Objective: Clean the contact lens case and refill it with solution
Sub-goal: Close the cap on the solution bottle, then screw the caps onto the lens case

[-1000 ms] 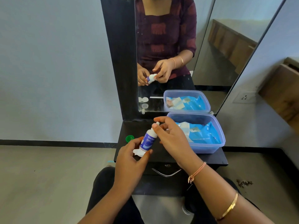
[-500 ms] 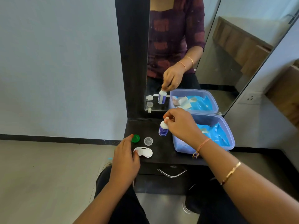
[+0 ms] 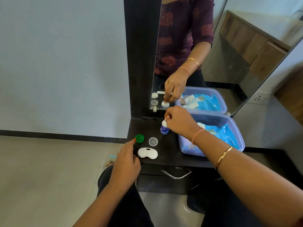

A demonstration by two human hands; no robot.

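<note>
Right hand [image 3: 178, 122] pinched the white top of the solution bottle [image 3: 164, 128], which stood upright on the bench [image 3: 170, 158] near the mirror, just beside the blue tub [image 3: 185, 145]. Left hand [image 3: 126, 161] had its index finger stretched out with the tip at the edge of the green cap [image 3: 139, 138]; other fingers were loosely curled and gripped nothing. Lens case [image 3: 147, 153] lay uncapped near the bench's front edge, just right of the left hand. Could not tell if its wells held liquid. Clear cap [image 3: 153, 141] sat between case and bottle.

Risks, as judged:
- Bottle was narrow and held only at the top, so a sideways tug on release could tip it onto the caps or case.
- Case sat close to the front edge with the left hand's knuckles almost on it, so a nudge could send it to the floor.
- Green cap was by the bench's left edge, so a poke rather than a proper pinch could roll it off.
</note>
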